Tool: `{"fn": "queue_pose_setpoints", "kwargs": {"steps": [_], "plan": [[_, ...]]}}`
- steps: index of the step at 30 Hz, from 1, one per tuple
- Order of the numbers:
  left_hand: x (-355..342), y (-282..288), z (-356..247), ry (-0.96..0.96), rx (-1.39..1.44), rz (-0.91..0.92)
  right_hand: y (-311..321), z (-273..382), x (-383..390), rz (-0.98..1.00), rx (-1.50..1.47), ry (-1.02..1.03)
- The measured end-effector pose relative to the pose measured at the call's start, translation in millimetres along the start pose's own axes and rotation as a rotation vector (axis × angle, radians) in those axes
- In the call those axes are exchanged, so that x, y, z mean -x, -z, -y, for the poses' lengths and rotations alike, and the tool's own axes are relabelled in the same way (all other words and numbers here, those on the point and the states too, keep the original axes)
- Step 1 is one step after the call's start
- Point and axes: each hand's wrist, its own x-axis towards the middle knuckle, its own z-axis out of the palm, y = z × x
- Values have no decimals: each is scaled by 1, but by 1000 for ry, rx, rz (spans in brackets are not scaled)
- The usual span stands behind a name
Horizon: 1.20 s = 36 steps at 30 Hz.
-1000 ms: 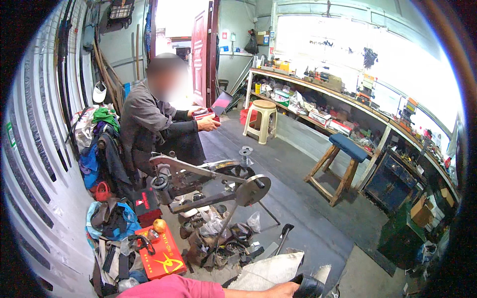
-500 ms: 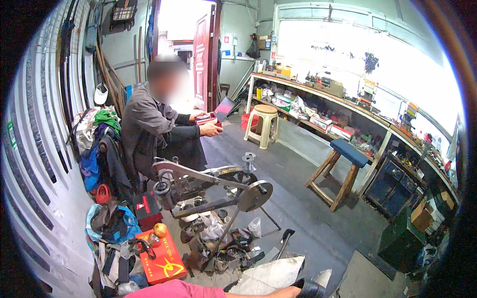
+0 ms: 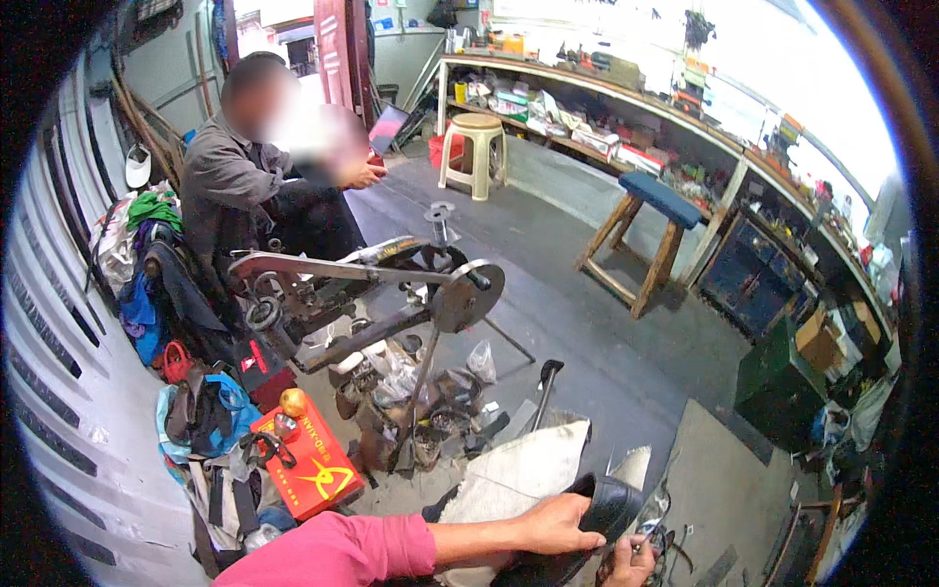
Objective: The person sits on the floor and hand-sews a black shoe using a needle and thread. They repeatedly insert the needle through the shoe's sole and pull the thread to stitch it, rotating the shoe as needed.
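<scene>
A black, leather-like shoe (image 3: 616,498) is gripped by the left hand (image 3: 554,526) at the right edge of an off-white cloth sheet (image 3: 514,471). The right hand (image 3: 627,564) is curled just beside it; whether anything is pinched cannot be told. Steadying seems in hand; a firm left hold and careful right-hand placement seem called for next.

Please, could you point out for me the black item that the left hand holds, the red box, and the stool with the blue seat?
Black item (image 3: 610,497): head view, dark surface beside the left hand (image 3: 559,524).
Red box (image 3: 311,464): head view, top face.
Stool (image 3: 660,198): head view, blue seat.
</scene>
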Motion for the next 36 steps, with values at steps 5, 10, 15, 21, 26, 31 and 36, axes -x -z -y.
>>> {"fn": "queue_pose_setpoints", "kwargs": {"steps": [5, 10, 15, 21, 26, 31, 36], "plan": [[1, 2, -7, 37, -63, -24, 3, -5, 6, -62, -109, -47], [2, 3, -12, 64, 3, -16, 37, -60, 18, -117, -98, -87], [3, 7, -14, 134, -22, 49, 109, -184, 64, -252, 140, -311], [0, 0, -6, 13, 22, -23, 147, -258, 111, -446, 613, -363], [-1, -2, -2, 26, -143, -37, 89, -166, 53, -453, 183, -259], [2, -1, -7, 62, -47, -23, 27, -67, -16, -336, 31, 168], [7, 3, -15, 38, -74, -7, -1, -9, -18, -62, 28, -1]]}}
